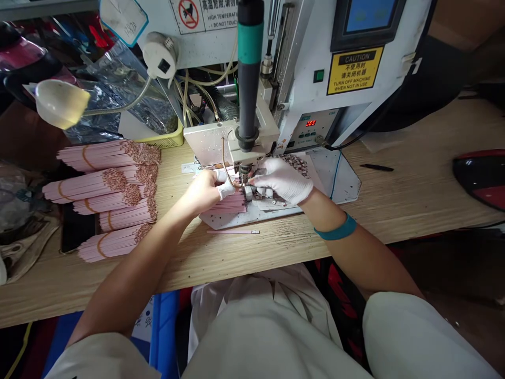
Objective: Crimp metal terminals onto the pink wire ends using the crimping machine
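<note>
My left hand (208, 190) has white covers on its thumb and fingertips. It is closed in a pinch just left of the soldering machine's tip (244, 172), over a row of thin pink strips (231, 204). From the other side my right hand (283, 180), in a white glove, pinches close to the same tip. Whatever either hand grips there is too small and too hidden to name. Small silvery blocks (263, 193) sit below my right fingers. Behind that hand lies a heap of small brown and white pieces (295, 164). One loose pink strip (232, 231) lies in front of the metal base.
Banded bundles of pink strips with coppery ends (84, 202) are stacked at the left. A yellow basket (171, 138) stands behind them, near a bent lamp (63, 104). The soldering machine's column (248, 79) rises above my hands. A dark stick (376, 167) lies right.
</note>
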